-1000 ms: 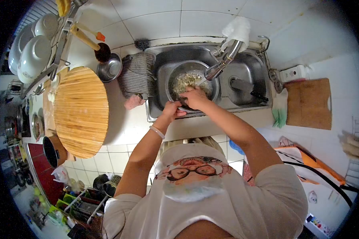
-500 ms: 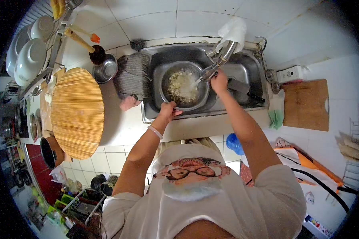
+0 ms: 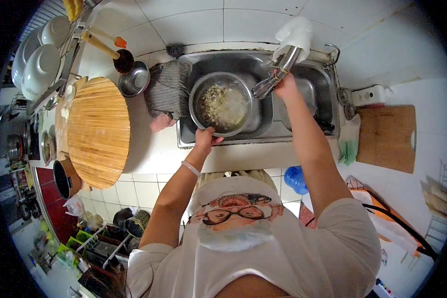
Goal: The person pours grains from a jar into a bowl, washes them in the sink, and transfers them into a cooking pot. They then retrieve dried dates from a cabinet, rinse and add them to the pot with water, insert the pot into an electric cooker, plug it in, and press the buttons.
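Note:
A round metal bowl (image 3: 195,94) sits in the left basin of the steel sink (image 3: 186,141), with pale small pieces (image 3: 221,104) in cloudy water. My left hand (image 3: 207,138) is closed on the bowl's near rim. At the chrome faucet (image 3: 267,85), which has a white cloth (image 3: 294,36) around its upper part, my right hand (image 3: 286,85) is raised over the divider between the basins. Its fingers are mostly hidden behind the faucet, so their grip cannot be made out.
Left of the sink lie a grey striped cloth (image 3: 169,87), a small metal bowl (image 3: 134,78) and a round bamboo mat (image 3: 98,133). A dark-handled knife (image 3: 324,123) rests in the right basin. A brown board (image 3: 387,138) stands at the right.
My right hand has left the bowl's contents and moved up and right to the faucet. The bowl has shifted left in the basin, with my left hand staying at its rim.

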Demonstrator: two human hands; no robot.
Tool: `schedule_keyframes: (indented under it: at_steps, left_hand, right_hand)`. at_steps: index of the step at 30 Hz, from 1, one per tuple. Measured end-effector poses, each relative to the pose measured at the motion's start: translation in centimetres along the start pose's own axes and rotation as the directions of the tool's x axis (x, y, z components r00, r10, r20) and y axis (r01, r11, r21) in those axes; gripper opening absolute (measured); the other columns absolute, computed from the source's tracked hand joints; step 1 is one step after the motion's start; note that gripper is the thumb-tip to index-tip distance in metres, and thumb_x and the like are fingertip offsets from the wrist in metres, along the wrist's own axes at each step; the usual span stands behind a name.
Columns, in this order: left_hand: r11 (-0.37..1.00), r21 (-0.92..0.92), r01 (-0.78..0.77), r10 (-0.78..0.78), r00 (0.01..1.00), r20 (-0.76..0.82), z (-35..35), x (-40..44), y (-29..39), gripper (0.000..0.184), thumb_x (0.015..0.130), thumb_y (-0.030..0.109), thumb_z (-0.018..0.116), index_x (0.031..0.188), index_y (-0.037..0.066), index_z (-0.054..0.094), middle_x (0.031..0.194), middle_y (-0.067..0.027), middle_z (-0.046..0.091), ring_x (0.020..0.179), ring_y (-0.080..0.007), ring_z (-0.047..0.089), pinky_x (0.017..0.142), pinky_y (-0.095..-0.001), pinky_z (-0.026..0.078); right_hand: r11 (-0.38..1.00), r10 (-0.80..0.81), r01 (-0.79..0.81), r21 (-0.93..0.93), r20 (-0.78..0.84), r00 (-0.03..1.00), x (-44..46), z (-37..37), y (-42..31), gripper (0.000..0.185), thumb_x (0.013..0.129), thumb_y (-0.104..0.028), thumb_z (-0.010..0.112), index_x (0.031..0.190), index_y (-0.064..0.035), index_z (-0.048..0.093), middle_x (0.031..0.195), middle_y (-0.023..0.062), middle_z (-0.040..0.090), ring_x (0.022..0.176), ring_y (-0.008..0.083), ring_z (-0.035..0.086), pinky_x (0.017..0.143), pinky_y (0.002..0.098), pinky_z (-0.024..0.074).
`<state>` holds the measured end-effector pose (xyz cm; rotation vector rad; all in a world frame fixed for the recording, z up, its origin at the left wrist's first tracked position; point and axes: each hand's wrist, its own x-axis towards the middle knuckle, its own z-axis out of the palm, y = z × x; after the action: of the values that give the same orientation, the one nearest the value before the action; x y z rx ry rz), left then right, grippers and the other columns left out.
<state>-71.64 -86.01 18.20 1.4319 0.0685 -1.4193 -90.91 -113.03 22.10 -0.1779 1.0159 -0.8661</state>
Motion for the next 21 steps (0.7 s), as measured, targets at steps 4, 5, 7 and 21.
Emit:
schedule_keyframes:
  at_steps: [4, 5, 7, 21]
  left_hand:
    - [0.992, 0.064, -0.108, 0.107, 0.994, 0.008, -0.2, -1.1, 0.9, 0.033, 0.076, 0.000, 0.045, 0.109, -0.003, 0.043, 0.090, -0.0140, 0.056, 0.064, -0.0257, 0.061, 0.047, -0.0316, 0.057]
    - [0.992, 0.064, -0.108, 0.107, 0.994, 0.005, -0.6, -1.0, 0.8, 0.033, 0.076, 0.000, 0.045, 0.109, -0.003, 0.043, 0.090, -0.0140, 0.056, 0.064, -0.0257, 0.061, 0.047, -0.0316, 0.057]
    - [0.976, 0.066, -0.206, 0.210, 0.976, -0.063, -1.2, -0.2, 0.2, 0.035, 0.075, -0.001, 0.046, 0.110, -0.001, 0.041, 0.094, -0.0160, 0.054, 0.067, -0.0273, 0.061, 0.047, -0.0336, 0.057]
    - [0.960, 0.088, -0.266, 0.273, 0.959, -0.075, -2.8, -0.1, 0.4, 0.045, 0.078, -0.003, 0.044, 0.121, 0.006, 0.032, 0.107, -0.0148, 0.050, 0.081, -0.0303, 0.061, 0.051, -0.0367, 0.058]
  right_hand:
    - [0.998, 0.031, -0.034, -0.049, -0.045, 0.998, 1.1, -2.2, -0.5, 0.032, 0.089, -0.038, 0.046, 0.073, -0.0124, 0.054, 0.057, -0.0004, 0.048, 0.044, 0.0134, 0.041, 0.039, 0.0259, 0.0354]
    - [0.998, 0.033, -0.036, -0.049, -0.044, 0.998, 1.2, -3.4, -0.2, 0.032, 0.089, -0.038, 0.046, 0.073, -0.0124, 0.054, 0.057, -0.0004, 0.048, 0.044, 0.0134, 0.041, 0.039, 0.0259, 0.0354]
    - [0.977, 0.128, -0.125, -0.170, 0.006, 0.992, 1.0, -5.5, 0.1, 0.031, 0.089, -0.038, 0.047, 0.076, -0.0119, 0.056, 0.059, -0.0014, 0.050, 0.048, 0.0120, 0.041, 0.042, 0.0240, 0.0341]
    - [0.950, 0.118, -0.113, -0.290, 0.000, 0.993, -1.1, -7.7, 1.4, 0.021, 0.088, -0.028, 0.049, 0.084, -0.0106, 0.059, 0.066, -0.0033, 0.052, 0.055, 0.0099, 0.045, 0.049, 0.0242, 0.0382]
